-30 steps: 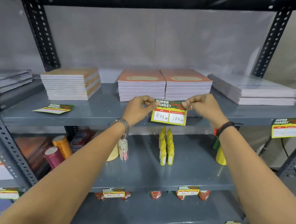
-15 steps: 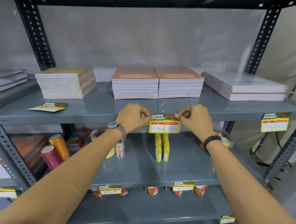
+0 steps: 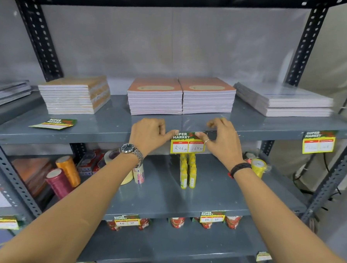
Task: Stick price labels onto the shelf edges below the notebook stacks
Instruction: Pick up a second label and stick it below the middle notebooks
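A second ago both hands held the label clear in front of the shelf; half a second ago it had reached the edge; now it lies against the edge. The label (image 3: 187, 143) sits on the front edge of the top shelf (image 3: 108, 126), below the two middle stacks. The left hand (image 3: 148, 135) presses its upper left corner with the thumb, its other fingers (image 3: 162, 125) curled. The right hand (image 3: 221, 141) presses the upper right part with the thumb, its fingers (image 3: 215, 122) loosely spread over the shelf top. Neither hand pinches the label any longer; both only push on it.

Counted on the top shelf: five notebook stacks, namely one tan stack (image 3: 74, 95), two orange stacks (image 3: 180, 96) touching side by side, one white stack (image 3: 282, 101) at the right, and one grey stack (image 3: 9, 91) at the far left. A spare label (image 3: 53, 123) lies flat in front of the tan stack. A second stuck label (image 3: 319, 141) hangs on the edge below the white stack. The lower shelf edge carries two labels (image 3: 212, 217).
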Demonstrator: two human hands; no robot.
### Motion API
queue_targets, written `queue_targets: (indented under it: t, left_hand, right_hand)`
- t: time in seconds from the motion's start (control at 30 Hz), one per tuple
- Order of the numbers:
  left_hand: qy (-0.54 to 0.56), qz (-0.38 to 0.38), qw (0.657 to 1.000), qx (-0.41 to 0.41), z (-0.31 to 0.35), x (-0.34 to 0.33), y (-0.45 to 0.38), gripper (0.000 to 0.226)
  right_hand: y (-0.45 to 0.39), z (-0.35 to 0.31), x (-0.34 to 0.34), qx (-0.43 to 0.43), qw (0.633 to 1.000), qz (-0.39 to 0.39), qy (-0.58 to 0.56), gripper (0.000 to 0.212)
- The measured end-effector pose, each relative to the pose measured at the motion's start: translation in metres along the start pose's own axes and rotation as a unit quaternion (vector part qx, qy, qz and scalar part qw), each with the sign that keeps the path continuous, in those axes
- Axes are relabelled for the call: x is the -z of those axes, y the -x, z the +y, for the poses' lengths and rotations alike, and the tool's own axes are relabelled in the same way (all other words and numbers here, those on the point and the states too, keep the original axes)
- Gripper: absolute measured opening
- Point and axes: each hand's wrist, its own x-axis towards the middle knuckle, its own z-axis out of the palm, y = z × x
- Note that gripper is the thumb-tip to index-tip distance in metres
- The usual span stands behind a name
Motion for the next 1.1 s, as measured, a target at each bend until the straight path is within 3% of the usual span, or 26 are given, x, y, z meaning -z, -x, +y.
queue_targets:
  t: [0.07,0.17,0.27,0.63,0.8,0.9,0.97,1.1]
  left_hand:
    - [0.042,0.041,0.995,-0.077,0.002,-0.003,0.002,0.034]
    - [0.022,-0.055,0.988,-0.146,0.01,-0.013,-0.005,0.044]
    - [-0.016,-0.12,0.98,-0.155,0.013,-0.029,-0.004,0.044]
    - [0.063,-0.072,0.988,-0.123,0.009,-0.041,-0.002,0.036]
    - [0.129,-0.102,0.983,-0.085,0.007,-0.032,-0.006,0.033]
    - [0.206,-0.157,0.965,-0.049,0.0,-0.023,-0.011,0.034]
    - [0.221,-0.16,0.962,-0.03,0.001,-0.021,-0.012,0.034]
    - [0.219,-0.121,0.968,-0.012,0.007,-0.025,-0.009,0.028]
  right_hand:
    - [-0.001,-0.002,-0.006,0.012,1.0,-0.024,0.013,0.066]
    - [-0.005,-0.004,-0.02,0.008,0.996,-0.051,0.071,0.084]
    - [-0.008,0.002,-0.028,0.014,0.996,-0.027,0.083,0.068]
    - [-0.023,0.017,-0.016,0.051,0.99,-0.11,0.065,0.043]
    - [-0.03,0.02,0.002,0.054,0.981,-0.183,0.033,0.044]
    - [-0.032,0.024,0.013,0.032,0.971,-0.235,-0.015,0.057]
    - [-0.03,0.019,0.011,0.007,0.975,-0.221,-0.025,0.072]
    - [-0.016,0.003,-0.01,-0.01,0.997,-0.078,0.022,0.078]
